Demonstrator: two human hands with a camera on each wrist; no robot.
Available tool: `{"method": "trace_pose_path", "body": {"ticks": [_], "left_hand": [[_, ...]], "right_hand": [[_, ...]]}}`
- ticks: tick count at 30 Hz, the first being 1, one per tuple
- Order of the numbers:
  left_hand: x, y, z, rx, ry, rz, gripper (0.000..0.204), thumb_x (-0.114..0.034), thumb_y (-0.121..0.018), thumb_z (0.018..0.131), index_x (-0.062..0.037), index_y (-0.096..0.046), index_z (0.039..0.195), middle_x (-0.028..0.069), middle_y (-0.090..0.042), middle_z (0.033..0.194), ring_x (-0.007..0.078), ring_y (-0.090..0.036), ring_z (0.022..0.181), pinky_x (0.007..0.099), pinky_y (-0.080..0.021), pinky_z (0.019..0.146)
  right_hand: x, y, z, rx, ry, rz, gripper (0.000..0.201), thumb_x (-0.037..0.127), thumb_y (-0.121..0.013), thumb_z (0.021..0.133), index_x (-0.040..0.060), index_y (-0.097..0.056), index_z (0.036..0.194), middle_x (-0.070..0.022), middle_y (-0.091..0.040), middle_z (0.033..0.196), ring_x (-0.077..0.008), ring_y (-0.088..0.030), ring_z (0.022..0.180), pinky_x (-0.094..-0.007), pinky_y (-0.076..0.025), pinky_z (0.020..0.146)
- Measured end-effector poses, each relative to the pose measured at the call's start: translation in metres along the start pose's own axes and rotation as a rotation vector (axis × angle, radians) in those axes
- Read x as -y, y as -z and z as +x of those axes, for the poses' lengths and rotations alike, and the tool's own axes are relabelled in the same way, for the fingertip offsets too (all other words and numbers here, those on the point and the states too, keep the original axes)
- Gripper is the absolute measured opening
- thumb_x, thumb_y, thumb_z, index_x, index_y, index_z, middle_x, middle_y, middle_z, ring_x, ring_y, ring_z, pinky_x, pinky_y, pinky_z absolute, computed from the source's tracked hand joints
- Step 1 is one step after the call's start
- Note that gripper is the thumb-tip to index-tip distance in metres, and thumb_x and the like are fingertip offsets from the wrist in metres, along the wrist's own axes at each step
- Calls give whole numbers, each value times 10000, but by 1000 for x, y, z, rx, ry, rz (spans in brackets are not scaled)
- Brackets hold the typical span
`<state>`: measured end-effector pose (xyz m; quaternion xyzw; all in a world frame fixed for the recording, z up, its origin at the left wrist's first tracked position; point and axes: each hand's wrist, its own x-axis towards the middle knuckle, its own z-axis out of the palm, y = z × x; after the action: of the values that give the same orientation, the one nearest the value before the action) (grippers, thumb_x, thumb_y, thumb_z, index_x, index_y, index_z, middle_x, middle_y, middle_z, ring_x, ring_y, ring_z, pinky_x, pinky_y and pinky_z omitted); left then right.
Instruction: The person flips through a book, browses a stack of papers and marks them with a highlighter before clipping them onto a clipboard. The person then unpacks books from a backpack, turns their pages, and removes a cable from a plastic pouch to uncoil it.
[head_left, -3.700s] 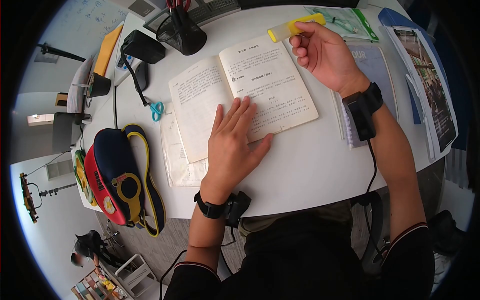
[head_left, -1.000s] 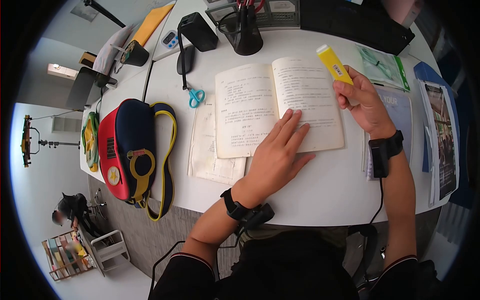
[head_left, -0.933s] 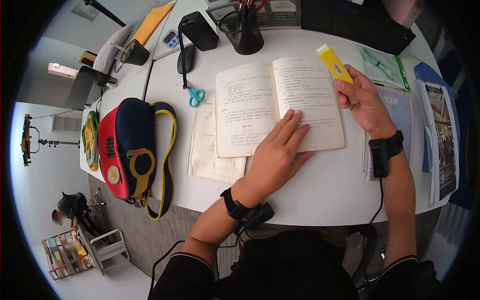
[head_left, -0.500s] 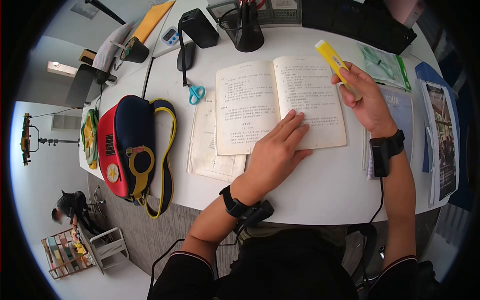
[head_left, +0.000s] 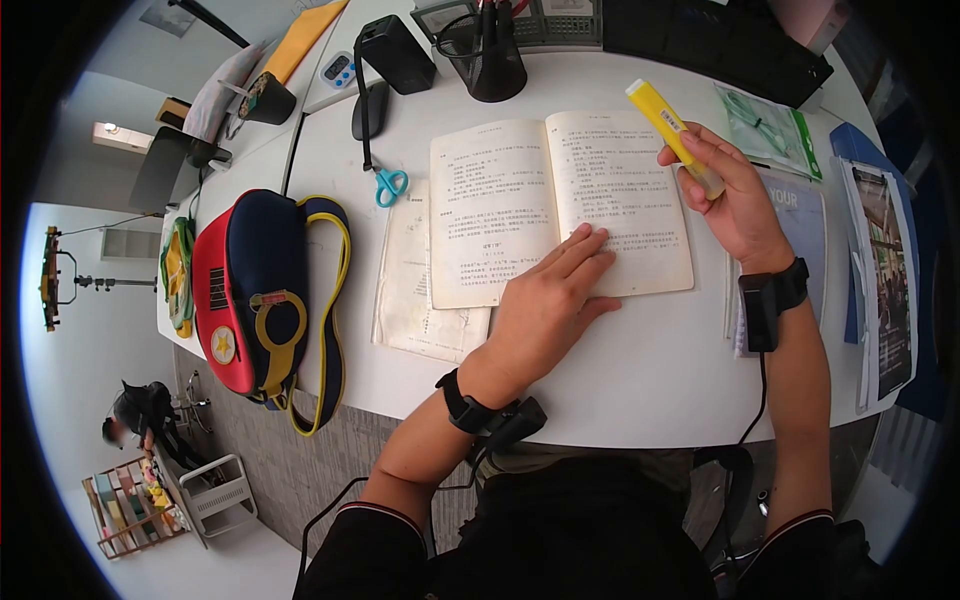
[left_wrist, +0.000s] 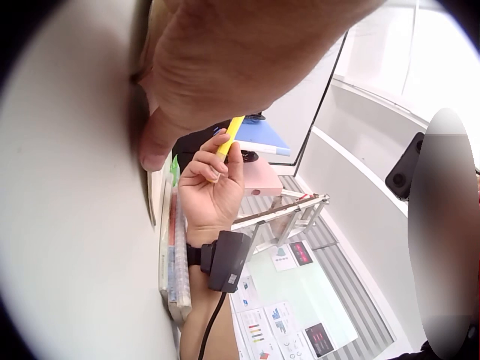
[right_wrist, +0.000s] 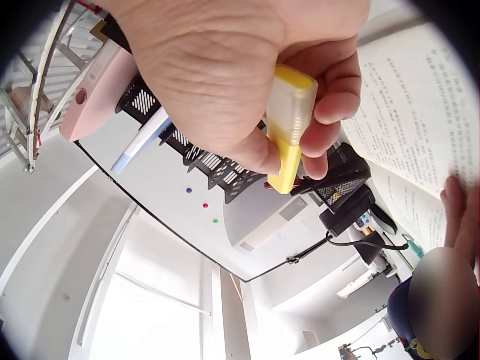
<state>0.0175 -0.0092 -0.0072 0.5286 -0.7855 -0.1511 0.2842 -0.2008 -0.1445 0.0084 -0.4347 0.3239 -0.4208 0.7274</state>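
An open book [head_left: 490, 215] with printed text lies on the white desk, its spine running front to back. My left hand [head_left: 548, 308] rests on the lower part of its right page, fingers fairly straight and pointing up the page. Beyond the book's right edge, my right hand [head_left: 735, 195] holds a yellow highlighter [head_left: 660, 118] up in the air, between thumb and curled fingers. The right wrist view shows the highlighter's clear end [right_wrist: 291, 101] inside the grip. In the left wrist view the left thumb [left_wrist: 159, 141] lies close to the desk surface.
A red and navy bag [head_left: 258, 300] and blue scissors [head_left: 390, 186] are left of the book, above some older papers [head_left: 425, 330]. A black mesh pen holder [head_left: 490, 60] stands behind. At right lie a notebook [head_left: 800, 220], a zip bag [head_left: 765, 125] and a clipboard [head_left: 880, 260].
Different pages show than 3.7 seconds ago. Over the last second the highlighter has shifted in my right fingers, so its clear end shows below them. The left hand barely moves.
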Motion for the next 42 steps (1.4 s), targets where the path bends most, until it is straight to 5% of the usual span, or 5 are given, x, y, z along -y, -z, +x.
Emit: {"method": "trace_pose_path", "body": {"ticks": [8,13,20,28,42], "left_hand": [[1,-1,-1,-9,2,-22,322,-156,-799,772,-49,-700,1058,93,-667,1246,267,-612,1206,357,-559,923],[-2,-10,-4,-68,-84,89,211,-79,-744,820,-45,-698,1024,85,-705,1136,247,-675,1097,348,-603,797],[-9,-6,-3,-94,-88,73,266,6,-679,831,-51,-687,1091,86,-710,1102,258,-704,990,344,-607,740],[-10,-7,-2,-137,-30,5,249,-26,-689,847,-56,-688,1095,84,-717,1070,272,-717,836,344,-600,684],[-13,-3,0,-199,-31,-83,152,-41,-717,848,-38,-703,1000,100,-731,982,273,-720,816,330,-594,682]], "right_hand": [[0,1,1,3,-7,-12,322,262,-572,998,39,-582,1231,-74,-676,954,-33,-462,593,-166,-366,539],[0,1,1,16,-15,-16,319,264,-569,998,42,-583,1226,-70,-677,953,-32,-466,593,-169,-367,534],[-1,0,1,5,-9,-19,311,279,-570,998,49,-588,1206,-59,-669,942,-34,-461,596,-168,-363,534],[2,4,3,-44,-52,97,318,371,-557,1004,58,-607,1024,33,-508,678,-38,-404,542,-185,-313,503],[0,2,3,-60,-1,150,263,302,-628,977,121,-495,840,38,-467,641,-44,-406,500,-196,-331,477]]}}
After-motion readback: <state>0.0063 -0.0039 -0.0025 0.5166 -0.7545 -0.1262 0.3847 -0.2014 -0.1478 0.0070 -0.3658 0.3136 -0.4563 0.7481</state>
